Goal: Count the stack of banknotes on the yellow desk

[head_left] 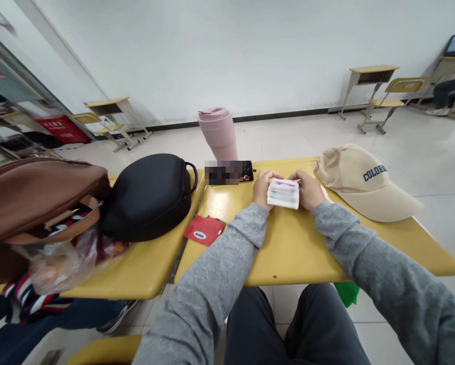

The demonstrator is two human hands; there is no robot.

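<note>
Both of my hands hold a small whitish pack (pixel 283 193) with blurred purple and blue-grey bands, raised just over the yellow desk (pixel 299 253). My left hand (pixel 263 188) is closed on its left edge, and my right hand (pixel 307 190) grips the right edge. Motion blur hides what the print says. Left of my left forearm lies a flat red packet (pixel 202 230) with a white oval label. A phone (pixel 246 171), partly pixelated, rests beyond my left hand, with a pink tumbler (pixel 219 133) behind it. To the right of my right hand sits a beige cap (pixel 364 182) with dark lettering.
On the adjoining left desk stand a rounded black case (pixel 147 197), a brown bag (pixel 41 197) and a clear plastic bag (pixel 56 266). A person's leg (pixel 86 314) shows below it. Farther off are desks, chairs (pixel 392 94) and another seated person (pixel 450 94) at right.
</note>
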